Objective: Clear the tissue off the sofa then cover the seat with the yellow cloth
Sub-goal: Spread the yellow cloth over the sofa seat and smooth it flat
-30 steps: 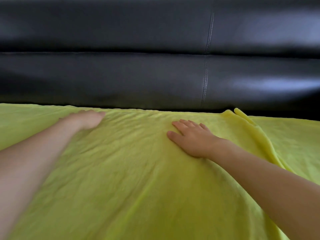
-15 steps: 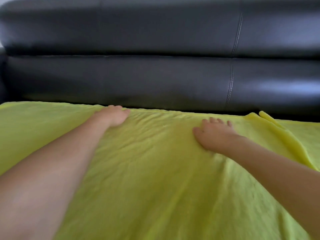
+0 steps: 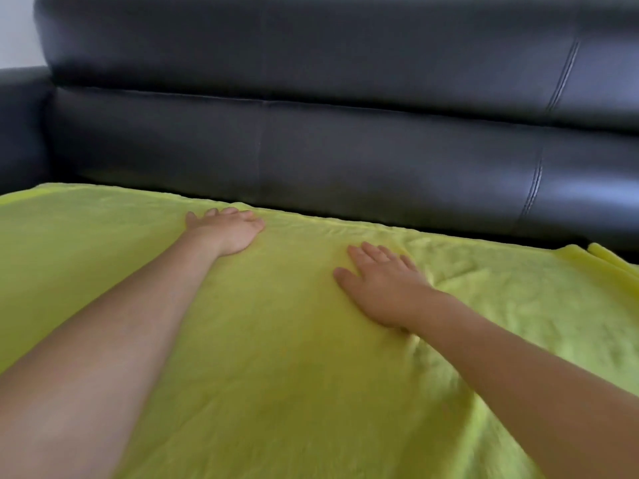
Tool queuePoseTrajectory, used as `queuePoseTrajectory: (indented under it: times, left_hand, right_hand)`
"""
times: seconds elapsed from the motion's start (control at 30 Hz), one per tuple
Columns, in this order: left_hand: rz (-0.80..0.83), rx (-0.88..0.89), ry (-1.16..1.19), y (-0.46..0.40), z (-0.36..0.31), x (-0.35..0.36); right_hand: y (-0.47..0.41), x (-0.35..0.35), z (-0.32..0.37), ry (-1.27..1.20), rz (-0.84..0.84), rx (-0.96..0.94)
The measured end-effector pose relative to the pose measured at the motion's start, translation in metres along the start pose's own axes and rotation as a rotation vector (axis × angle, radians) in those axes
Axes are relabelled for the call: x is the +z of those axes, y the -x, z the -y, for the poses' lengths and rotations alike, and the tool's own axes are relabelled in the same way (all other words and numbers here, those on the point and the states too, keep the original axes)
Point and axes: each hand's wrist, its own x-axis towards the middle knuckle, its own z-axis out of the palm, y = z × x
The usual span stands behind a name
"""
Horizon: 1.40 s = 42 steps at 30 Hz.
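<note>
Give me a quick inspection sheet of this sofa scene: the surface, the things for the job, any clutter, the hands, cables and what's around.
Surface: sofa seat, hidden under the cloth wherever the view reaches.
Job's things: yellow cloth spread over the seat, wrinkled near the right hand, with a raised fold at its far right edge; tissue: nothing seen.
Clutter: nothing seen.
Hands: left hand rests flat at the cloth's back edge; right hand lies flat, fingers spread, nearer the middle.
Cables: nothing seen.
Surroundings: black leather backrest with stitched seams, armrest at left, pale wall beyond.
</note>
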Motion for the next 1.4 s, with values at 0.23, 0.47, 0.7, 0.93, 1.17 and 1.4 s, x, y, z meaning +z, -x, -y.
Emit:
queuePoseTrajectory:
  times: [0.23, 0.47, 0.7, 0.93, 1.17, 1.4]
  left_hand:
    - [-0.006, -0.005, 0.004, 0.004, -0.004, -0.001]
    - [-0.012, -0.015, 0.016, 0.004, -0.005, 0.001]
    - [-0.043, -0.043, -0.080, 0.013, -0.027, -0.015]
    - [0.066, 0.472, 0.197, 0.081, -0.187, 0.005]
    - [0.097, 0.387, 0.032, 0.079, -0.199, 0.014]
    - [-0.012, 0.506, 0.069, 0.103, -0.222, 0.025]
  right_hand:
    - [0.005, -0.023, -0.056, 0.105, -0.084, 0.381]
    - [0.003, 0.003, 0.024, -0.027, -0.018, -0.084]
    - [0.008, -0.024, -0.107, 0.023, -0.015, 0.210]
    - [0.012, -0.033, -0.133, -0.138, -0.006, 0.190]
    - [0.042, -0.048, -0.210, 0.002, -0.064, 0.425]
    - [0.099, -0.022, -0.125, -0.045, -0.085, -0.018]
